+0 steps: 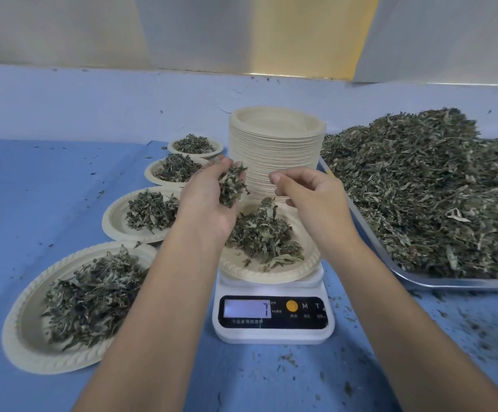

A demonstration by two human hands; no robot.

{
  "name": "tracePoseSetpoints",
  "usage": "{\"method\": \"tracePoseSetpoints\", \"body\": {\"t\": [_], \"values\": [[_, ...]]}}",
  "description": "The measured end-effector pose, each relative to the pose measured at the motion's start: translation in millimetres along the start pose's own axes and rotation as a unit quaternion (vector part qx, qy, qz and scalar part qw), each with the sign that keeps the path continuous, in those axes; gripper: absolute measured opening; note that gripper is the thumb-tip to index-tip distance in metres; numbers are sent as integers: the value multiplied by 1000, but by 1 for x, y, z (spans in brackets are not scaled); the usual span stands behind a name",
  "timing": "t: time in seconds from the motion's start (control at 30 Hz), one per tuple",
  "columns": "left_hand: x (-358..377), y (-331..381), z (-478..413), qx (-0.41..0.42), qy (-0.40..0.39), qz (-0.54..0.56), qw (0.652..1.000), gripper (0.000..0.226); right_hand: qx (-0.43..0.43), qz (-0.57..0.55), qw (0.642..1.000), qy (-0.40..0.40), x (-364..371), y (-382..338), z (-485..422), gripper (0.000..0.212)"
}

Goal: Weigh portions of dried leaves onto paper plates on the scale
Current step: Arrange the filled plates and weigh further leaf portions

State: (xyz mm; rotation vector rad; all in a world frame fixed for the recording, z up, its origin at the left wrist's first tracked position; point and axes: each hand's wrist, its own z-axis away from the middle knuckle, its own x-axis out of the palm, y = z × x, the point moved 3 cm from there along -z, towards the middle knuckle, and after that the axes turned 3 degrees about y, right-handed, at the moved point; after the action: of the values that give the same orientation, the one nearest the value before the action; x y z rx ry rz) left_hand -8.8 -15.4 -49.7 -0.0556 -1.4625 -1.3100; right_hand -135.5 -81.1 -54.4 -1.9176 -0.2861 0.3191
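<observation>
A white digital scale (273, 319) stands on the blue table in front of me, its display lit. On it rests a paper plate (271, 270) with a small heap of dried leaves (261, 234). My left hand (204, 197) hovers over the plate's left side, cupped around a clump of dried leaves (232, 185). My right hand (307, 197) hangs above the plate's right side, fingers loosely curled, with no leaves seen in it. A big pile of dried leaves (426, 188) fills a metal tray (449, 283) on the right.
Behind the scale stands a tall stack of paper plates (277, 150). Several filled plates run in a row on the left, the nearest (27, 331) at the front, the farthest (195, 145) by the stack. Leaf crumbs dot the blue table (48, 179).
</observation>
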Motion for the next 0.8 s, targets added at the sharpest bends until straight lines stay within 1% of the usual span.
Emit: {"method": "tracePoseSetpoints", "body": {"t": [0.07, 0.17, 0.27, 0.37, 0.43, 0.5, 0.57, 0.6, 0.67, 0.73, 0.8], "values": [[5, -1, 2, 0, -16, -2, 1000, 10, 29, -47, 998, 13, 1, -1, 0, 10], [17, -8, 5, 4, -39, -8, 999, 9, 84, -160, 984, 8, 5, -5, 0, 17], [39, -24, 14, -2, -61, 4, 998, 7, 115, -284, 952, -8, 9, -11, 0, 20], [66, -48, 20, -7, -60, -7, 998, 12, 151, -357, 921, 31, 1, -17, -4, 24], [82, -66, 23, -6, -58, -16, 998, 11, 173, -370, 910, 66, -14, -17, -9, 28], [94, -86, 25, -25, -57, -33, 998, 14, 191, -370, 904, 101, -33, -14, -12, 30], [104, -105, 27, -76, -73, -49, 993, 26, 202, -365, 896, 150, -54, -7, -13, 30], [109, -114, 28, -101, -93, -51, 989, 32, 208, -367, 890, 174, -63, -3, -13, 33], [117, -130, 31, -138, -127, -25, 982, 37, 220, -372, 876, 214, -81, 5, -13, 37], [121, -145, 34, -166, -122, 2, 979, 41, 231, -378, 864, 240, -96, 13, -14, 36], [123, -159, 37, -187, -134, -14, 973, 48, 233, -352, 870, 256, -109, 19, -14, 30]]}}
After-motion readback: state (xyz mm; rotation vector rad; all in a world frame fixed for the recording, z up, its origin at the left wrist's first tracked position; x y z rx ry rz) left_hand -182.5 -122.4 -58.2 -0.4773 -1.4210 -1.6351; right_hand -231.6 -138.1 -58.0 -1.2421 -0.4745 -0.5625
